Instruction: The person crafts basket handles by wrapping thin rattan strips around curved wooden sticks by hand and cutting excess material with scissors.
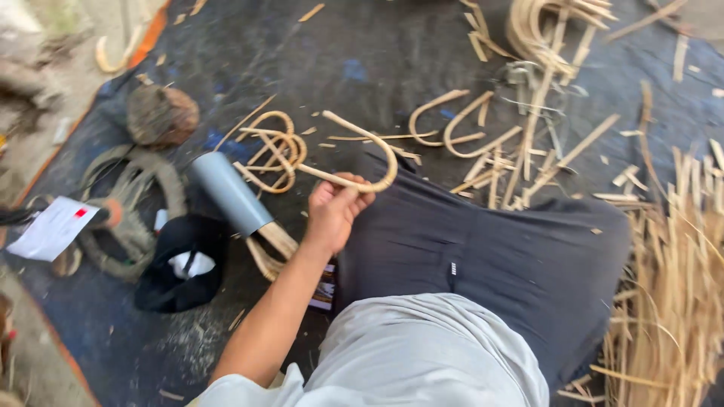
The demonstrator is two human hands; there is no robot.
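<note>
Dark tarp floor [362, 53] littered with pale cane offcuts, seen from above over a lap in dark trousers [483, 256]. Left hand [335, 211] raised just above the knee, fingers [354, 188] pinching a smooth, tan cane strip [369, 162] bent into an open hook; right hand out of sight. Close by: coiled cane loops [275, 151], grey tube [230, 192], black cap [177, 264], U-shaped cane pieces [452, 124], heap of dry straw-like splints [671, 286] at right.

The left hand [334, 207] grips a curved cane strip [369, 162] above a dark-trousered knee [483, 256]; a grey tube [228, 193] lies just left on the dark mat [339, 53].
</note>
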